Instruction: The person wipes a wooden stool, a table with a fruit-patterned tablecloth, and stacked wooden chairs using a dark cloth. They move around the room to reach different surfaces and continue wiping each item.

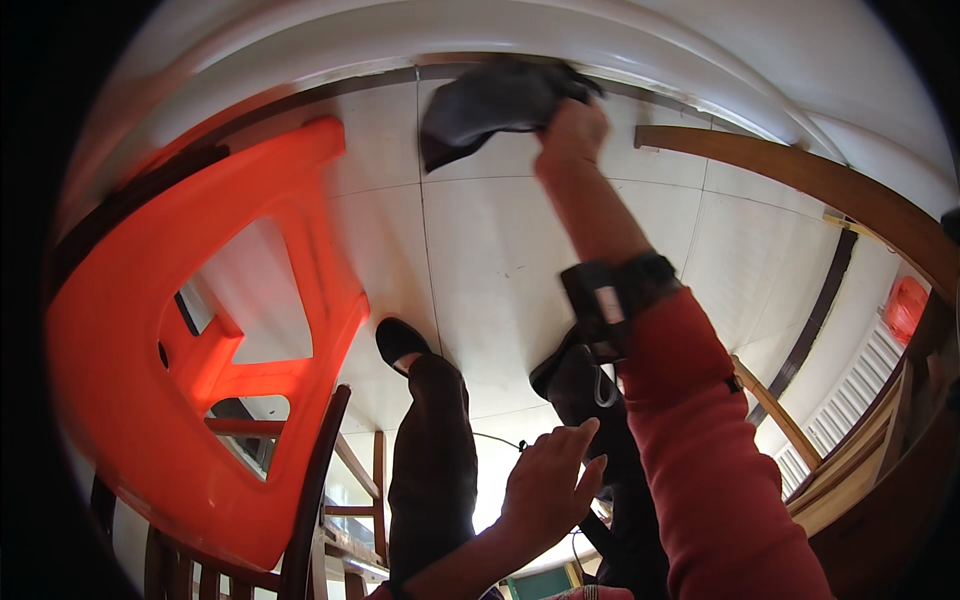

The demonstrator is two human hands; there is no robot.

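My right hand (576, 129) reaches far forward and grips a dark grey cloth (491, 105), which is blurred. The cloth is close to where the tiled floor (495, 240) meets a white surface (540, 34). A black device is strapped on my right forearm, over the edge of a red sleeve (712, 435). My left hand (551, 476) hangs low in front of my legs, its fingers apart, with nothing in it. Beneath me are my dark trousers and black shoes (401, 341).
An orange plastic stool (225, 517) lies tilted at the left, against a dark wooden chair (319, 480). A curved brown wooden piece (780, 161) arches at the upper right. Wooden furniture (855, 457) and a red plastic bag-like thing (906, 309) are at the right.
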